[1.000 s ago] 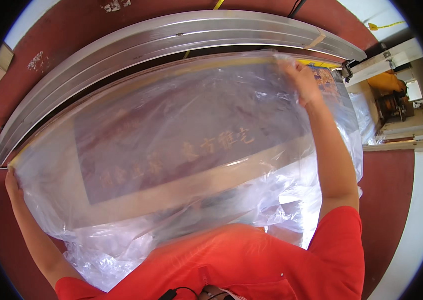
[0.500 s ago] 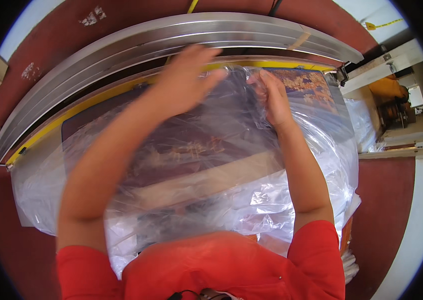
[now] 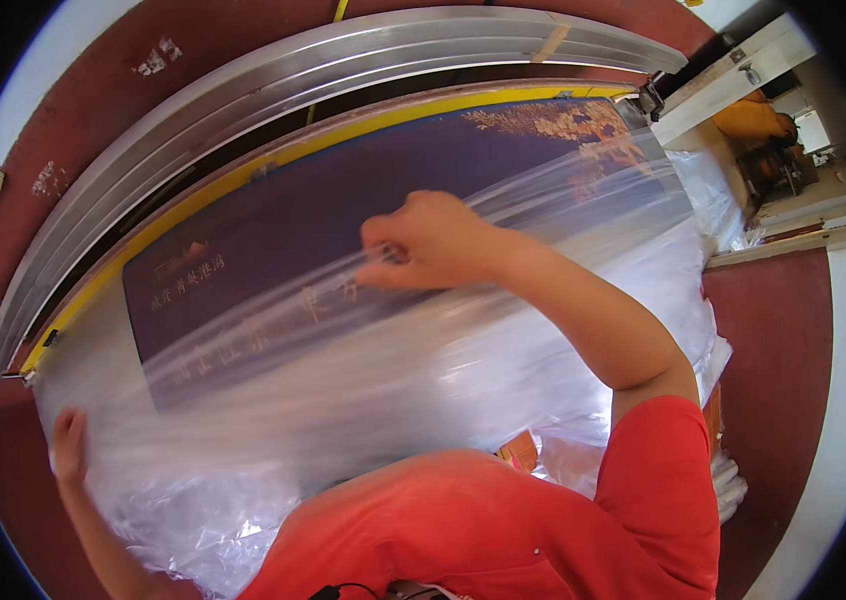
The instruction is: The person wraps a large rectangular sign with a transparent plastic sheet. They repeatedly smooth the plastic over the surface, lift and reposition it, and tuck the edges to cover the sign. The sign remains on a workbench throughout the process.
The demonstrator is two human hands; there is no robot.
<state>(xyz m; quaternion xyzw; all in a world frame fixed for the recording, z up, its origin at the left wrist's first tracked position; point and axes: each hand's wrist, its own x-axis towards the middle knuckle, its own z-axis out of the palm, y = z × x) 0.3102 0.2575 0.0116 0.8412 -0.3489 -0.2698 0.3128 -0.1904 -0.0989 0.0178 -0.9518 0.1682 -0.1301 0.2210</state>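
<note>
The plastic sheet, up at the yellow strip a second ago, now lies lower — the top of the dark board is uncovered. Elbow bent, the right hand reaches across mid-board, fingers curled closed on the sheet. The left hand is blurred near the board's left end — its grip cannot be told.

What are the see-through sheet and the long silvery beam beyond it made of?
The see-through sheet looks like thin, glossy plastic film: it wrinkles and catches light. The silvery beam seems to be metal, perhaps aluminium, with a dull sheen along its length.
</note>
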